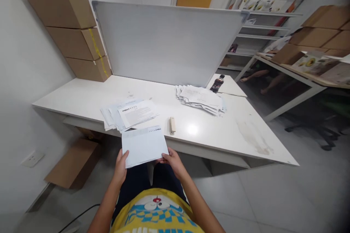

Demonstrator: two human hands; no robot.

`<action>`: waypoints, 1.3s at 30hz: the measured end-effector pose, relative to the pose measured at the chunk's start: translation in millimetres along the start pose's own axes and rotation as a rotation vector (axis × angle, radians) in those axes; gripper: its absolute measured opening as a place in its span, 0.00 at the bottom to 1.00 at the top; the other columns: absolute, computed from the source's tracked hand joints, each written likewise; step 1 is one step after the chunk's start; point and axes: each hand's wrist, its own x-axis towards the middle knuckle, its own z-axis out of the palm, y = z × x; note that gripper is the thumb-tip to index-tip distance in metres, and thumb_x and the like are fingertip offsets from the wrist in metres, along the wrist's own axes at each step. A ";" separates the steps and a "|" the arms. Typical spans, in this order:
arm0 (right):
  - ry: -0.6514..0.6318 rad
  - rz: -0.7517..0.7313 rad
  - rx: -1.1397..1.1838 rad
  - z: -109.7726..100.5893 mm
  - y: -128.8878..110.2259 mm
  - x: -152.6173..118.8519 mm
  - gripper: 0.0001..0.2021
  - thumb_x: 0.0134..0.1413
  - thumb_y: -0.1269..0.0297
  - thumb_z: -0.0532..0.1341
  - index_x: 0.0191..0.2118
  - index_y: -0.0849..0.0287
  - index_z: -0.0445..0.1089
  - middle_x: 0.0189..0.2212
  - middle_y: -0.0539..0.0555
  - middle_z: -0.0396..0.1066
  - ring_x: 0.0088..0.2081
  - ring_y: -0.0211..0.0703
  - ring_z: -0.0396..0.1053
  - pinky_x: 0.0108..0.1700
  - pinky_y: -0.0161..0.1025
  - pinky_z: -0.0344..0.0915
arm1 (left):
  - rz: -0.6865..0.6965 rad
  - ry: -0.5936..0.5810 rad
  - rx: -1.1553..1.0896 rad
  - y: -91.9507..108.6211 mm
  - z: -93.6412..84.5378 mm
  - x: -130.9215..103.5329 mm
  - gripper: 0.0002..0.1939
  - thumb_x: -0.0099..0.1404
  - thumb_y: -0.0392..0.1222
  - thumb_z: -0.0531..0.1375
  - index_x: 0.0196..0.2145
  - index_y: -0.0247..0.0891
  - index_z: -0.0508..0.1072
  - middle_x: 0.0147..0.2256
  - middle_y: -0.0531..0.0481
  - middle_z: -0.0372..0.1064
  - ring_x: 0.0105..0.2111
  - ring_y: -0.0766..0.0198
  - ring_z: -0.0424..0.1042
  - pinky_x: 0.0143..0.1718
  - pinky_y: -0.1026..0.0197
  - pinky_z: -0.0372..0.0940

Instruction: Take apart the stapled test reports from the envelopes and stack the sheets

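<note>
papers [144, 148], one lot: pinched at opposite sides by my left hand [119, 165] and right hand [173, 162]. best kept level, grip light, edges flush.

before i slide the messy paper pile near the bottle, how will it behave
The paper pile will probably slide apart, since it is stacked unevenly. Its thin edges suggest floppy corners when lifted. Pushed backward, it might bump the nearby bottle.
</note>
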 end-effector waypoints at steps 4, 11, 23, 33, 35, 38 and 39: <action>0.058 0.035 -0.013 -20.6 -0.9 -27.3 0.18 0.38 0.59 0.69 0.38 0.59 0.71 0.27 0.52 0.76 0.29 0.47 0.76 0.33 0.41 0.72 | -0.008 -0.157 0.083 -1.7 11.0 -2.0 0.24 0.48 0.45 0.67 0.43 0.37 0.71 0.41 0.46 0.75 0.42 0.53 0.74 0.42 0.56 0.68; 0.352 -0.034 0.074 -68.6 2.0 -64.0 0.17 0.36 0.59 0.70 0.35 0.59 0.73 0.26 0.54 0.76 0.30 0.49 0.76 0.34 0.43 0.72 | -0.104 -0.473 0.127 -26.8 69.6 1.0 0.24 0.51 0.43 0.65 0.47 0.38 0.68 0.45 0.46 0.73 0.47 0.53 0.71 0.48 0.55 0.64; 0.549 -0.176 0.117 -108.3 -19.7 -82.3 0.18 0.37 0.59 0.69 0.38 0.59 0.72 0.25 0.52 0.75 0.27 0.44 0.72 0.34 0.40 0.69 | -0.019 -0.603 0.186 -46.2 132.9 -7.0 0.21 0.53 0.44 0.64 0.45 0.38 0.70 0.46 0.44 0.72 0.47 0.54 0.69 0.48 0.57 0.63; 0.656 -0.289 0.148 -131.6 -31.8 -60.3 0.22 0.39 0.58 0.68 0.43 0.60 0.71 0.24 0.51 0.75 0.27 0.44 0.73 0.31 0.39 0.69 | 0.536 -0.416 0.508 -29.4 158.4 18.4 0.18 0.57 0.39 0.61 0.46 0.39 0.72 0.43 0.42 0.70 0.50 0.50 0.65 0.57 0.48 0.54; 0.662 -0.291 0.160 -136.5 -35.1 -53.9 0.23 0.38 0.59 0.68 0.44 0.61 0.70 0.22 0.50 0.75 0.25 0.44 0.72 0.29 0.38 0.69 | 0.661 -0.506 0.528 -19.7 170.2 20.9 0.19 0.56 0.38 0.62 0.47 0.41 0.73 0.52 0.41 0.67 0.57 0.48 0.59 0.61 0.49 0.47; 0.670 -0.285 0.171 -140.8 -39.5 -46.6 0.25 0.37 0.58 0.69 0.44 0.61 0.70 0.21 0.50 0.74 0.25 0.44 0.72 0.28 0.37 0.69 | 0.717 -0.617 0.553 -10.8 183.3 27.8 0.19 0.56 0.35 0.61 0.47 0.45 0.75 0.54 0.45 0.67 0.60 0.47 0.56 0.62 0.47 0.43; 0.675 -0.285 0.171 -141.7 -40.6 -44.9 0.24 0.37 0.57 0.69 0.44 0.61 0.70 0.21 0.50 0.74 0.25 0.44 0.72 0.28 0.38 0.69 | 0.741 -0.636 0.587 -9.9 184.9 31.2 0.19 0.57 0.34 0.60 0.47 0.46 0.75 0.54 0.45 0.68 0.60 0.47 0.55 0.62 0.46 0.42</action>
